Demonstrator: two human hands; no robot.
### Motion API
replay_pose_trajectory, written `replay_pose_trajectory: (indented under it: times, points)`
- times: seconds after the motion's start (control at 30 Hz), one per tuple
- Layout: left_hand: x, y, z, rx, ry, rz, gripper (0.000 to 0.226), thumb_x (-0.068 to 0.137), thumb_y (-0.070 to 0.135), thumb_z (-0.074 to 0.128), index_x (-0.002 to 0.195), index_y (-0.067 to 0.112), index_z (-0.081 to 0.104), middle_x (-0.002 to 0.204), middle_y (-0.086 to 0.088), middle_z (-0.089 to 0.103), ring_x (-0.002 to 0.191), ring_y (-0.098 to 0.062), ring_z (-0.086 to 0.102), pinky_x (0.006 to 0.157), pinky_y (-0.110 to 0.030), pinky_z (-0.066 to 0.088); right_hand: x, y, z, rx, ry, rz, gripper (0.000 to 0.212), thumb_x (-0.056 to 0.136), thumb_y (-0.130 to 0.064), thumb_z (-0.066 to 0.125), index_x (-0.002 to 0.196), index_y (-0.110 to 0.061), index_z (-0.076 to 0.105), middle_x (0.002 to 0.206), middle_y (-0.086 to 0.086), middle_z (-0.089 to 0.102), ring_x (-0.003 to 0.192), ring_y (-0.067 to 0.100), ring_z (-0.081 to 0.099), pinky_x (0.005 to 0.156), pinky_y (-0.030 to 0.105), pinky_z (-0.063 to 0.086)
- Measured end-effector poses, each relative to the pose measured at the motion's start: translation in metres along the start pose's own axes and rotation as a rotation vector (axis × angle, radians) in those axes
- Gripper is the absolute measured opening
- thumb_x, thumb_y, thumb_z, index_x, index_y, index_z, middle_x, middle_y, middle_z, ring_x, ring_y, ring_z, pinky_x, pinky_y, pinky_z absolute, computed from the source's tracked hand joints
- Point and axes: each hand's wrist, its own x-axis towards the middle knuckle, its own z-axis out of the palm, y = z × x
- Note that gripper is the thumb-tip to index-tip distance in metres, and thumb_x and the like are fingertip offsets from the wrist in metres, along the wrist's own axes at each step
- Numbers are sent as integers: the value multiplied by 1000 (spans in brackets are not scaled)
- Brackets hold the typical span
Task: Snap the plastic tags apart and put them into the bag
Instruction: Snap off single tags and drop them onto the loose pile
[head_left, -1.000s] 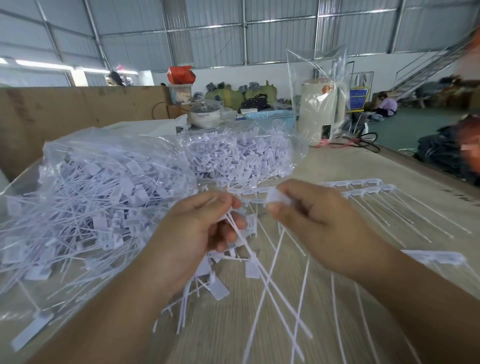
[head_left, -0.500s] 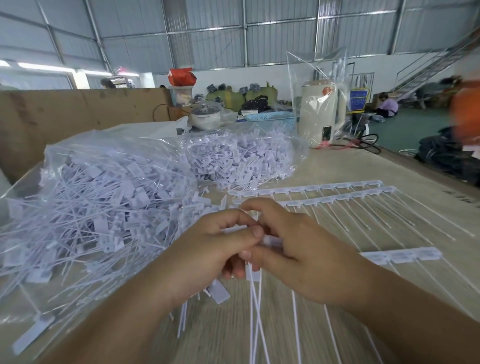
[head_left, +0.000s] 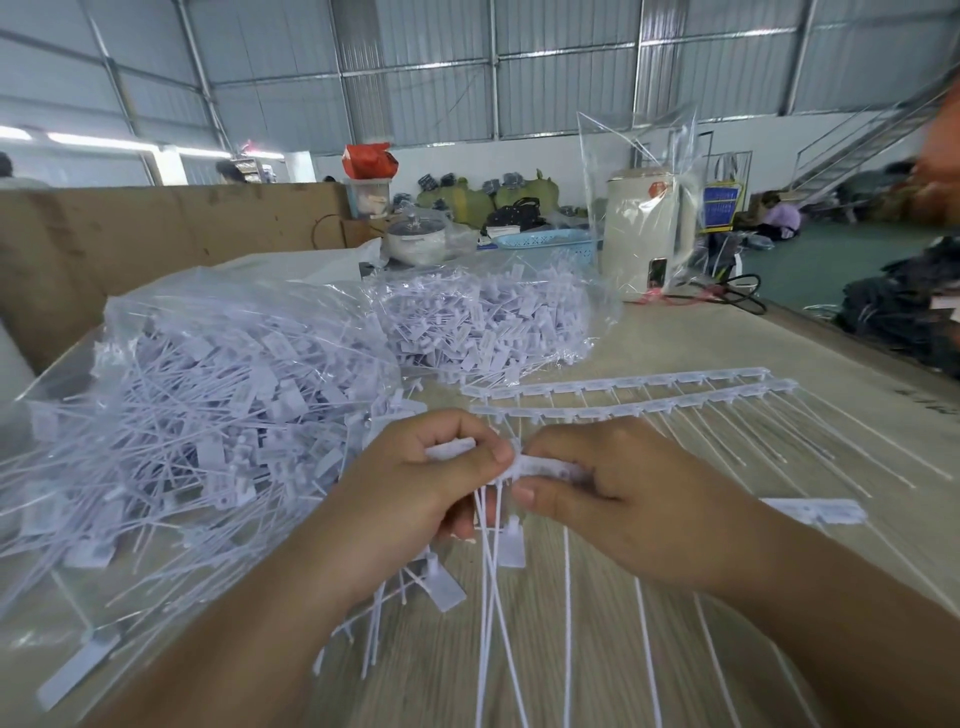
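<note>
**Pinched strip, mid-snap**

Pinched between left hand (head_left: 415, 483) & right hand (head_left: 613, 499), a tag strip (head_left: 540, 467) is held over the table's (head_left: 649, 649) near edge. Snapping step underway; next, freed tags need dropping into the bag (head_left: 208, 395) at left.

2 bare forearms, no sleeves, no watch, no bands. Left hand (head_left: 415, 483) and right hand (head_left: 618, 499) ungloved, without rings. Short, plain nails on the fingers (head_left: 501, 453), unpainted. Wide-angle stretch at the lower edge, forearms broad and slightly blurred there. Nothing else of the body in view.
</note>
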Motion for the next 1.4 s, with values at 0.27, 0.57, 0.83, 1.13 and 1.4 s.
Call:
replay_pose_trajectory:
  times: [0.27, 0.57, 0.83, 1.13, 1.4]
  points:
    - [4, -4, 8, -74, 97, 30, 24, 69, 48, 64, 71, 24, 67, 53, -6, 58, 45, -15, 51, 45, -21, 40, 3, -4, 6, -72, 123, 60, 34, 92, -45, 56, 65, -35, 37, 55, -11, 41, 54, 5, 42, 54, 30, 32]
    - [3, -2, 15, -339, 130, -1, 17, 70, 38, 65, 67, 21, 66, 53, -4, 56, 40, -12, 43, 40, -21, 35, 2, -14, 12, -62, 264, 58, 24, 91, -49, 51, 76, -31, 46, 56, -9, 44, 57, 12, 48, 55, 35, 40]
    - [4, -4, 19, -404, 159, -23, 23, 77, 33, 63, 81, 11, 63, 52, -4, 55, 40, -12, 42, 40, -22, 34, 3, -16, 15, -65, 303, 46, 23, 92, -46, 53, 74, -34, 44, 58, -10, 46, 58, 13, 49, 57, 36, 42]
    - [4, -4, 25, -455, 188, -63, 20, 79, 33, 63, 66, 17, 60, 54, -4, 55, 41, -12, 42, 41, -23, 34, 3, -13, 21, -38, 418, 44, 27, 91, -39, 60, 70, -26, 49, 47, -11, 38, 47, 7, 41, 48, 30, 33]
    - [3, 0, 25, -501, 176, -43, 18, 85, 28, 59, 83, 10, 59, 53, -3, 54, 41, -11, 41, 42, -21, 34, 3, -18, 21, -48, 452, 22, 25, 88, -43, 53, 71, -28, 42, 49, -13, 33, 47, 5, 35, 48, 30, 32]
